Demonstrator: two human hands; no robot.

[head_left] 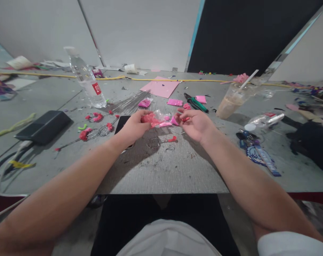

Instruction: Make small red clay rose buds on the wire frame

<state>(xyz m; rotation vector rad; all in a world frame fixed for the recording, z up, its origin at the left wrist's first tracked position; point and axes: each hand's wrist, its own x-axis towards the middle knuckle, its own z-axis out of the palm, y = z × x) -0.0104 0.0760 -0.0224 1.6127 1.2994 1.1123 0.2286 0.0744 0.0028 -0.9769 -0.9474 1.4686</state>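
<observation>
My left hand [134,125] is closed on a small clear plastic bag [157,118] holding red and pink bits. It holds the bag just above the grey table [164,167]. My right hand [195,122] is beside the bag's right end, its fingers pinched on a small pink and red piece [183,119]. A bent wire with a red tip [161,141] lies on the table below the hands. A dark phone [122,124] lies partly under my left hand.
A water bottle [86,79] stands at the back left, with a black box [44,126] nearer. Red wire flowers [93,131] and a bundle of thin wires [131,102] lie left of centre. Pink sheet [160,87], green-handled pliers [196,103], iced drink cup [232,101], small bottle [263,121] and keys [247,140] are right.
</observation>
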